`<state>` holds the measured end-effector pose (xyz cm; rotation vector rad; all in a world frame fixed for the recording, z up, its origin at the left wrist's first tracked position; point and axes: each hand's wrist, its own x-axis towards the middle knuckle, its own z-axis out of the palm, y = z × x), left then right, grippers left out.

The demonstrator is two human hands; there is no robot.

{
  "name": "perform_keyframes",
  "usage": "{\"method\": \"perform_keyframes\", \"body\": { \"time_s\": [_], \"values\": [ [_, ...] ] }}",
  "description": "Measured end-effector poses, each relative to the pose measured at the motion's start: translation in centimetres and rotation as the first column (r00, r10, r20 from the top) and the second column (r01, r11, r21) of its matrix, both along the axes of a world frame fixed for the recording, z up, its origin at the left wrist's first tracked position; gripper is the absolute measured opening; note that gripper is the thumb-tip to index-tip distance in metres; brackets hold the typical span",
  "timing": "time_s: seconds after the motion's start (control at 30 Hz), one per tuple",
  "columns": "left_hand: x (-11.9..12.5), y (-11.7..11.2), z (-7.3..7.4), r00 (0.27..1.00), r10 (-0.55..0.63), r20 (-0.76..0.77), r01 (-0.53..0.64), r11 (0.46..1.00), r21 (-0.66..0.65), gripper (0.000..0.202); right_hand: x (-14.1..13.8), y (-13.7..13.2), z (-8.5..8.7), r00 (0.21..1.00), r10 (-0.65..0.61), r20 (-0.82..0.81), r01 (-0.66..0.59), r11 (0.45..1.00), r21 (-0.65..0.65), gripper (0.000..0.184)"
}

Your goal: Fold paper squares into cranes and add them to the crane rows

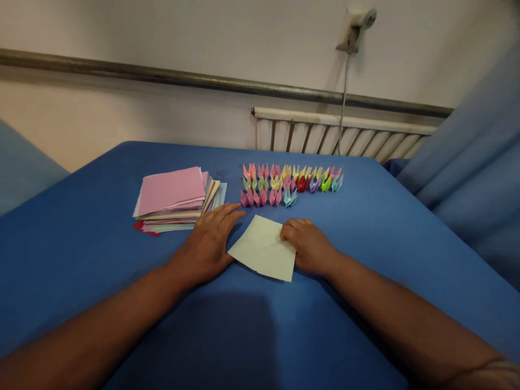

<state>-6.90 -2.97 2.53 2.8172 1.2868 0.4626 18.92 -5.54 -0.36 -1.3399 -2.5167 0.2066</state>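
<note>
Head view, 2 hands [211,238] [309,246], 1 paper sheet [264,249]

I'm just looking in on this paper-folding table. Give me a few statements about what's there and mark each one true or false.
1. The left hand lies flat on the blue table, beside the pale yellow-green sheet. True.
2. The right hand holds a pair of scissors. False: it rests with curled fingers on the sheet's right edge and holds no tool.
3. The stack of coloured paper has a pink sheet on top. True.
4. The folded paper pieces lie scattered all over the table. False: they stand in neat rows beyond the hands.
5. The stack sits right of the folded pieces. False: it sits left of them.
</note>
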Motion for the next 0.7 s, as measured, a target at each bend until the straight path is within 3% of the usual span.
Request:
{"method": "perform_keyframes", "body": {
  "time_s": [0.1,0.2,0.37,0.53,0.7],
  "values": [
    [0.9,-1.9,0.2,0.994,-0.11,-0.016,0.111,0.993,0.046,0.055,-0.4,-0.4,0.4,0.997,-0.023,0.069,0.023,1.0,0.01,0.023],
    [1.5,-2.9,-0.2,0.974,-0.22,-0.058,0.222,0.975,0.022,0.032,-0.7,-0.8,0.7,0.998,0.002,0.062,-0.003,1.0,0.02,0.019],
    [0.9,-1.4,-1.1,0.992,-0.1,-0.079,0.1,0.995,-0.004,0.023,-0.4,-0.6,-0.1,0.992,0.044,-0.118,-0.044,0.999,-0.002,0.018],
    [0.3,0.3,-1.6,0.998,-0.044,0.048,0.05,0.989,-0.139,0.01,0.2,0.7,-1.4,0.932,-0.096,-0.35,0.067,0.993,-0.094,0.005],
    [0.3,0.7,-1.8,0.988,-0.025,0.15,0.063,0.964,-0.259,0.023,0.4,1.2,-1.7,0.902,-0.196,-0.385,0.138,0.975,-0.172,0.016]
  ]
}}
